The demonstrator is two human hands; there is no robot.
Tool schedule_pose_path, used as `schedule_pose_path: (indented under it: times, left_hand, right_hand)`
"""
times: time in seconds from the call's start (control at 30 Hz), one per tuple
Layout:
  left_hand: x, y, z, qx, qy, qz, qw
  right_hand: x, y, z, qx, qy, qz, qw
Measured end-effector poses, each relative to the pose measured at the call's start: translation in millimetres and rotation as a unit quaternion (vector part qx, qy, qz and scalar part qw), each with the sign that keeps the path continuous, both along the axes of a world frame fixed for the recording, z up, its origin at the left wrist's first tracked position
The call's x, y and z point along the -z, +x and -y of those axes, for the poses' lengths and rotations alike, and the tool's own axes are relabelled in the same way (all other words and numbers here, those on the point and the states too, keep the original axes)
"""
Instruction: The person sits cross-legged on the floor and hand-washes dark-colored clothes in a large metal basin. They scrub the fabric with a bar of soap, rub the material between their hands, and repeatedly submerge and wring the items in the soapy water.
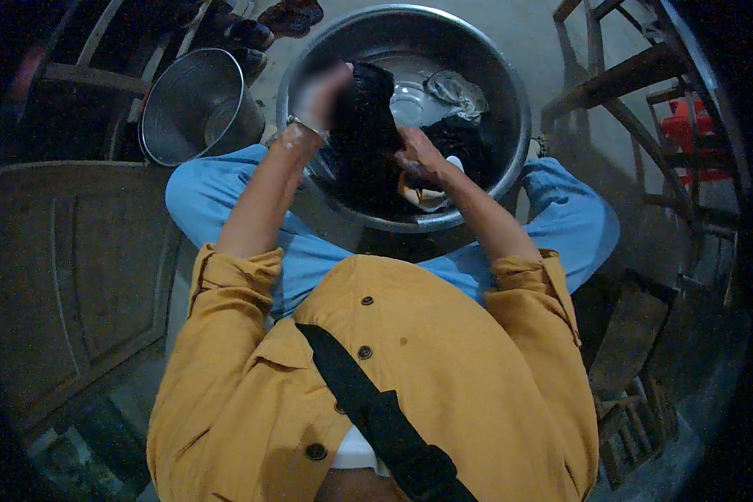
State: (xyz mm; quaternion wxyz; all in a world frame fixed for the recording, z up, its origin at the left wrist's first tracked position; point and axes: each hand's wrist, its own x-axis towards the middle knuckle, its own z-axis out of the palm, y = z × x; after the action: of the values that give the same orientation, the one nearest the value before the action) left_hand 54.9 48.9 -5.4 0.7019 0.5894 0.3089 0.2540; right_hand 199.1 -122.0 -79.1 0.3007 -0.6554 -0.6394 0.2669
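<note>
A black cloth [365, 125] is stretched between my two hands over a large metal basin [517, 109]. At its upper left, my left hand [325, 94] is closed on the cloth, though a dark blur covers much of this hand. My right hand [420, 156] grips the cloth's right edge with curled fingers. Under the right wrist lies a white and orange item [427, 197], partly hidden. A grey, wet-looking cloth [458, 94] rests against the basin's far right inside. More dark cloth [464, 142] lies beside my right hand.
A metal bucket [194, 105] stands left of the basin, by my knee. Wooden frames of furniture [615, 79] rise at the right, with a red object [690, 134] behind them. Shoes [291, 17] lie at the far left, and a wooden panel [79, 268] is at left.
</note>
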Motion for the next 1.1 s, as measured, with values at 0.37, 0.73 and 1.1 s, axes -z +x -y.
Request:
schedule_pose_path:
  times: [0.37, 0.73, 1.1]
  left_hand:
    - [-86.9, -45.1, -34.5, 0.047, 0.042, -0.139, 0.988]
    - [-65.4, -72.5, -80.6, -0.193, -0.135, -0.118, 0.965]
    - [-164.2, -10.9, -13.4, 0.105, -0.086, 0.192, 0.972]
  right_hand:
    - [-138.5, 12.1, -6.2, 0.092, 0.142, -0.588, 0.791]
    - [-122.3, 83.9, 7.9, 0.26, 0.212, -0.438, 0.834]
    - [-102.3, 64.6, -8.4, 0.26, 0.177, -0.047, 0.948]
